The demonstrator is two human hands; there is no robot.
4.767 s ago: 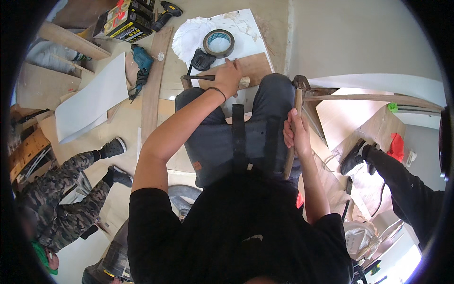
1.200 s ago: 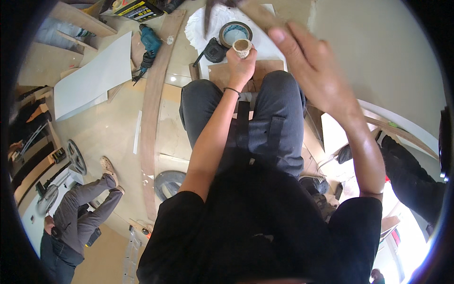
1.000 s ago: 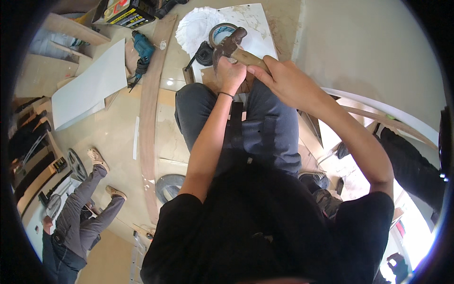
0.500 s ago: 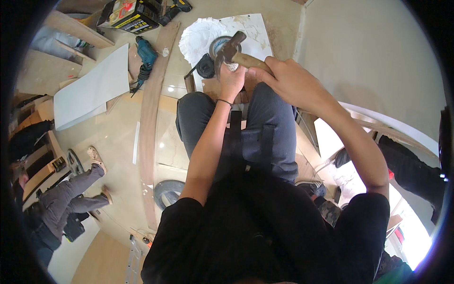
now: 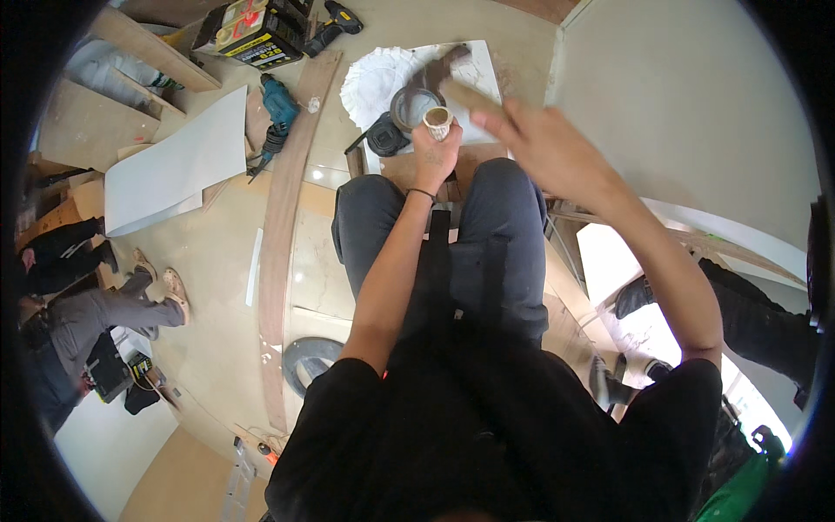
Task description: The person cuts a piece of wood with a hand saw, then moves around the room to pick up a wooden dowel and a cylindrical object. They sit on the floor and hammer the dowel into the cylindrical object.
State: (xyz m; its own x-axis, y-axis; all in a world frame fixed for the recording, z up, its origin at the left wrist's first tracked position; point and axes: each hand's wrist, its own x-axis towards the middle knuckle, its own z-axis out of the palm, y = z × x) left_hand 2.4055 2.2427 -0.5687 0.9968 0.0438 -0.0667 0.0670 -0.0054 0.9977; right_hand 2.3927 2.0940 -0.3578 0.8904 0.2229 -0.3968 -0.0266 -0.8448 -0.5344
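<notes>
A hammer (image 5: 472, 98) with a wooden handle is gripped in my right hand (image 5: 557, 148); its dark head is smeared by motion above the white board (image 5: 480, 59). My left hand (image 5: 435, 157) is closed around a pale, ribbed, upright cylinder with a brown round top (image 5: 437, 120). The hammer head is apart from that cylinder, a little beyond it. Just behind my left hand lies a dark-rimmed round thing (image 5: 398, 111). A black coiled thing (image 5: 385, 137) rests beside it. White pleated material (image 5: 365, 83) spreads at the board's left side.
A blue power drill (image 5: 278, 109) lies left of a long wooden plank (image 5: 283, 209). Beyond are a black box (image 5: 261, 39) and a cordless drill (image 5: 330, 30). A pale wall (image 5: 678, 113) rises at right. A person (image 5: 113, 313) is at left, and a dark-clothed leg (image 5: 757, 304) at right.
The hammer has lifted off the cylinder and moved away and slightly right with my right hand, uncovering the cylinder's brown top. My left hand keeps its hold. People at left and right have shifted.
</notes>
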